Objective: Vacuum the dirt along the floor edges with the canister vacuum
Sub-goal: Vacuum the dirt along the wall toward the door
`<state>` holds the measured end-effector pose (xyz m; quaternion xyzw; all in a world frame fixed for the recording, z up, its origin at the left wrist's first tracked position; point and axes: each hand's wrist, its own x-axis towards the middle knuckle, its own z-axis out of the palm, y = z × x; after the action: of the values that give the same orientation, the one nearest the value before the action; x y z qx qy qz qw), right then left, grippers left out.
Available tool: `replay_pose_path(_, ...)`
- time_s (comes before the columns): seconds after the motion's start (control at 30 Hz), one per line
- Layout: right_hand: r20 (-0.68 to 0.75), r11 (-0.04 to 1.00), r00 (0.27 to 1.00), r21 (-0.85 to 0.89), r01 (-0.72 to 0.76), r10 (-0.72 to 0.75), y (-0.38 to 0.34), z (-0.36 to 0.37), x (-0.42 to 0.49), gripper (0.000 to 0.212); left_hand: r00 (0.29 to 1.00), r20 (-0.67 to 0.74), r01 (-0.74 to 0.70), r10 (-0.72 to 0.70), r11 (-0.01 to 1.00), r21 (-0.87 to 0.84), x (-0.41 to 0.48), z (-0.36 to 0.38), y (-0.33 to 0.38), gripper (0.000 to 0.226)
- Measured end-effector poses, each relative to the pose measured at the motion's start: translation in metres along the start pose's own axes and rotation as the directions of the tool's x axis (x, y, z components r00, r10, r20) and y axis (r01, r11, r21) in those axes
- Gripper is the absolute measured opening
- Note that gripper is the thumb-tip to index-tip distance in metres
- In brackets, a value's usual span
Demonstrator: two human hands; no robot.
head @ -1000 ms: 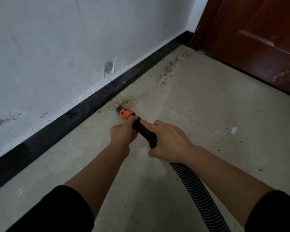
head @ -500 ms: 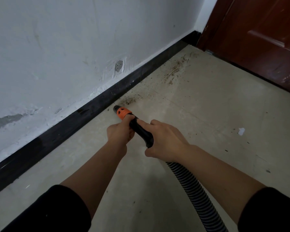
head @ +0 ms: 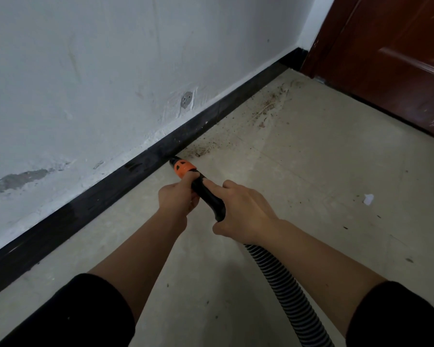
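The vacuum nozzle (head: 208, 196), a black tube with an orange collar (head: 184, 167) near its tip, is held low over the floor (head: 311, 184) near the middle of the view and is pointed toward eleven o'clock, its tip set at the foot of the black baseboard (head: 85, 209); whether they touch cannot be told. The tube just behind the collar is grasped by the left hand (head: 177, 199), fingers curled round it, and its rear is grasped by the right hand (head: 243, 211), a forefinger laid along the top. A ribbed grey hose (head: 283, 289) is led from under the right hand toward five o'clock and out of the bottom edge. Some brown dirt (head: 201, 150) is seen just beyond the tip at one o'clock, and a longer scatter (head: 268, 106) is spread along the floor edge farther that way, near the dark red door (head: 398, 58). A white scrap (head: 368, 199) lies on the floor at three o'clock, well apart from the hands. The white wall (head: 85, 71) above the baseboard is marked by a grey patch (head: 23, 179) at nine o'clock.
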<state>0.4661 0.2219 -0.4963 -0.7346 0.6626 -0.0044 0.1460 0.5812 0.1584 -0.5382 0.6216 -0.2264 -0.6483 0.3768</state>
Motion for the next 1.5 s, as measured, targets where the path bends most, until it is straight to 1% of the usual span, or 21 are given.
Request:
replay_pose_path(0.3,-0.03,0.996,0.995,-0.016,-0.092,0.091,0.023,-0.003,-0.001,0.094,0.994,0.112,0.009,-0.012,1.0,0.027,0.008,0.029,-0.002,0.022)
replay_pose_path(0.67,-0.041,0.987,0.986,0.017,-0.161,0.161,0.055,-0.009,0.0,0.094,0.984,0.174,0.019,-0.025,0.999,0.037,0.016,0.067,-0.007,0.022)
replay_pose_path(1.13,-0.035,0.978,0.978,0.04,-0.203,0.205,0.09,-0.022,0.013,0.094,0.982,0.186,0.014,-0.017,1.0,0.017,0.022,0.109,-0.003,0.025)
replay_pose_path(1.5,-0.033,0.987,0.987,0.037,-0.158,0.159,0.099,-0.025,0.025,0.096,0.986,0.168,-0.009,0.009,1.0,-0.001,0.028,0.114,0.001,0.025)
